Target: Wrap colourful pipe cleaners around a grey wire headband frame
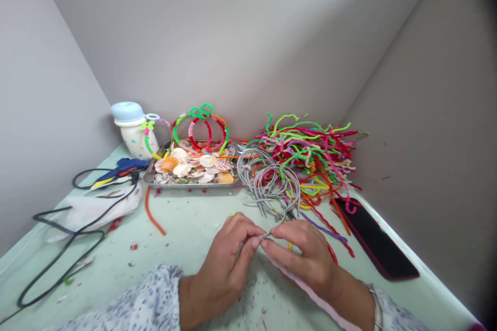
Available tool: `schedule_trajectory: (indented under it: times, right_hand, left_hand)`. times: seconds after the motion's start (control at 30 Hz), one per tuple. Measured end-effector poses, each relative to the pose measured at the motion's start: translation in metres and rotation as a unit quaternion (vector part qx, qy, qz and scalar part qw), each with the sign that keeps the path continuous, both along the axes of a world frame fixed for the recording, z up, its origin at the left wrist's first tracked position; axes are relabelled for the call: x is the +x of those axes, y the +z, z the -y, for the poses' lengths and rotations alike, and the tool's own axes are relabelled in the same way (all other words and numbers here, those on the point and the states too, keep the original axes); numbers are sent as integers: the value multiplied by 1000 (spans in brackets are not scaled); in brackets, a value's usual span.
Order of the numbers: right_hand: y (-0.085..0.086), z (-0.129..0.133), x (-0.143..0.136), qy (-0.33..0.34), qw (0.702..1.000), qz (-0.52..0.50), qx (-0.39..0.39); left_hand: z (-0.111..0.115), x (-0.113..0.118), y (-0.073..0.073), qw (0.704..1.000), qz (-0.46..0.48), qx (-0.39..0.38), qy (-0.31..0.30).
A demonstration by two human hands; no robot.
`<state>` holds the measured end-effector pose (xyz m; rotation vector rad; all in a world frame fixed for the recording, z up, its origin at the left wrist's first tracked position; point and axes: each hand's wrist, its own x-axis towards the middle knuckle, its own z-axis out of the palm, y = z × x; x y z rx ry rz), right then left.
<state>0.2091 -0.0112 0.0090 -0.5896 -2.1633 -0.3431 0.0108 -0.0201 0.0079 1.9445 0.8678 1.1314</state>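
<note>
Near the front middle of the table, my left hand (227,264) pinches a short stretch of grey wire (266,236) between thumb and forefinger. Close beside it, my right hand (305,256) is closed on the same wire, fingertips almost meeting those of the left. A pale pink pipe cleaner (301,285) trails from the fingertips under my right hand towards the bottom edge; its upper end is hidden at the pinch. Just beyond the hands lies a loose coil of grey wire (267,178).
Behind stands a metal tray (194,185) of shells (180,155) with pipe-cleaner hoops (209,132). Right of it are heaped colourful pipe cleaners (310,150) and a black phone-like slab (376,240). Leftward are a white bottle (135,137), blue-handled pliers (126,168) and a black cable (73,238).
</note>
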Motion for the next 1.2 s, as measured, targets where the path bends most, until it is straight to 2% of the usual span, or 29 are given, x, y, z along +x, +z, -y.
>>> schedule_trajectory:
  times: [0.13, 0.3, 0.57, 0.87, 1.2]
  right_hand:
    - [0, -1, 1, 4, 1000, 8, 3]
    - [-5, -3, 3, 13, 1000, -7, -7]
    - [-10, -4, 4, 15, 1000, -2, -2]
    - [-4, -5, 1, 37, 999, -17, 7]
    - [-1, -1, -1, 20, 1000, -4, -5]
  left_hand:
    - [0, 0, 0, 1000, -5, 4, 6]
    - [1, 1, 1, 999, -22, 3, 46]
    - [1, 1, 1, 999, -28, 9, 30]
    - [1, 2, 2, 998, -42, 18, 34]
    - [2, 1, 3, 998, -42, 24, 32]
